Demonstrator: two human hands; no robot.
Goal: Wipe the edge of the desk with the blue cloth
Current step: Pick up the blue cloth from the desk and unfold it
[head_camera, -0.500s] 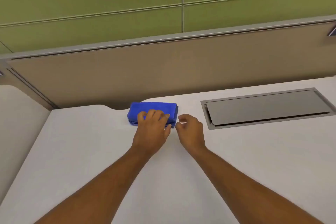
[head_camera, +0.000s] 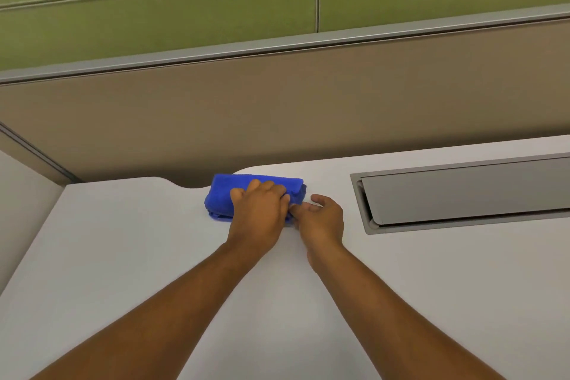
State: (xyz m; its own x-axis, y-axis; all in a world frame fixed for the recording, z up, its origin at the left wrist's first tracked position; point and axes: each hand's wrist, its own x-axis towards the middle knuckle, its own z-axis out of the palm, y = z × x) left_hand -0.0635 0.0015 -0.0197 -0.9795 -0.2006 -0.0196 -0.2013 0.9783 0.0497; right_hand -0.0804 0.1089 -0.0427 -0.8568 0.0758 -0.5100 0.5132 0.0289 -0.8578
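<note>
We slide our right hand (head_camera: pixel 324 217) up beside the left hand (head_camera: pixel 259 210) clamping the blue cloth (head_camera: pixel 220 194), whether it pinches we can't tell, ready to wipe.

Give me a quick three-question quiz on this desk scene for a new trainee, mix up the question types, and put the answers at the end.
1. True or false: the blue cloth lies at the far edge of the desk.
2. Where is the left hand? A: on top of the cloth. B: flat on bare desk. C: raised in the air.
3. Short answer: what is set into the desk to the right of the cloth?

Key
1. True.
2. A.
3. A grey hatch.
</note>
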